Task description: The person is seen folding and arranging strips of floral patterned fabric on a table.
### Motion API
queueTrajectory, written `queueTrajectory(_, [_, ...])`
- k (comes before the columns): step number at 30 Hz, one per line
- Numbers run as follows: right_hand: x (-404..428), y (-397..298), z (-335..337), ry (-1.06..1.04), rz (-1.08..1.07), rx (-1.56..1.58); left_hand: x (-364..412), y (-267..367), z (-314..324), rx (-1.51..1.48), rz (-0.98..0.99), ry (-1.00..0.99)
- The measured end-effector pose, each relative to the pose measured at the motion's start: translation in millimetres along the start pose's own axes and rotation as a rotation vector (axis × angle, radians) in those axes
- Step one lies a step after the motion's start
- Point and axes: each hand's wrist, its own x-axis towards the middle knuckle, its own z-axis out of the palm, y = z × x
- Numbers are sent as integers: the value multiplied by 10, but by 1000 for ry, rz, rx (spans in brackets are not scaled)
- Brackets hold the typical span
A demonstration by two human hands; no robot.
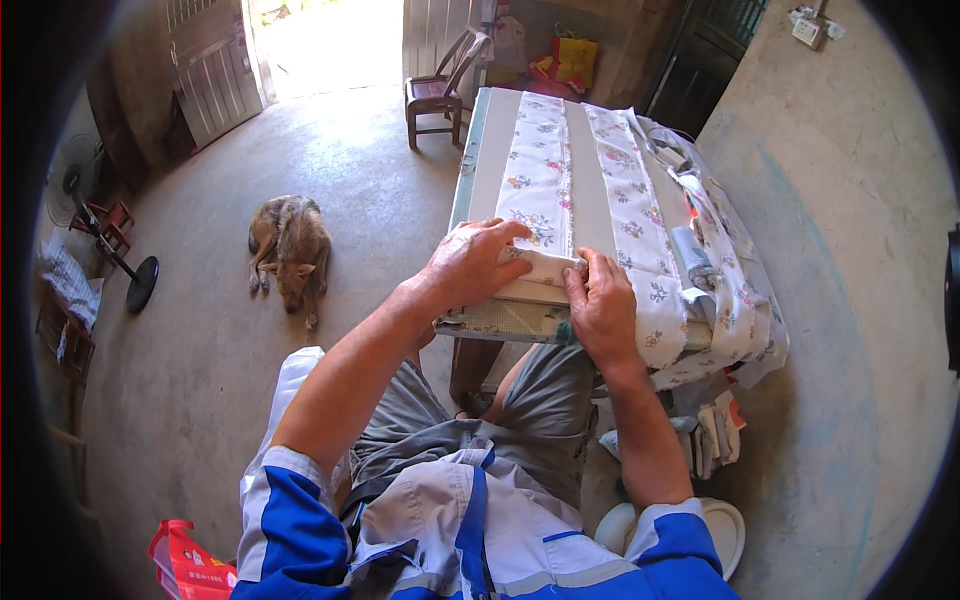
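Two strips of floral fabric lie lengthwise on a table. The near end of the left strip is folded or rolled into a flat bundle at the table's near edge. My left hand presses on the bundle's left part, thumb over it. At its right end, my right hand pinches the bundle between thumb and fingers. The right strip runs down past my right hand and over the near edge. More floral fabric is heaped along the table's right side, beside a grey-white roll.
A dog lies curled on the floor to the left. Beyond the table's far left corner stands a wooden chair. A pedestal fan is at the far left. Folded cloths and a round white lid or container are low at right.
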Motion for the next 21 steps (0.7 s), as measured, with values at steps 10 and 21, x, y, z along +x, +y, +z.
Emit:
queueTrajectory(10, [17,-131,-34,-37,136,-192,17,39,22,81,-68,-3])
queueTrajectory(21, [-240,-373,227,-166,-262,-182,51,-6,87,70,-108,54])
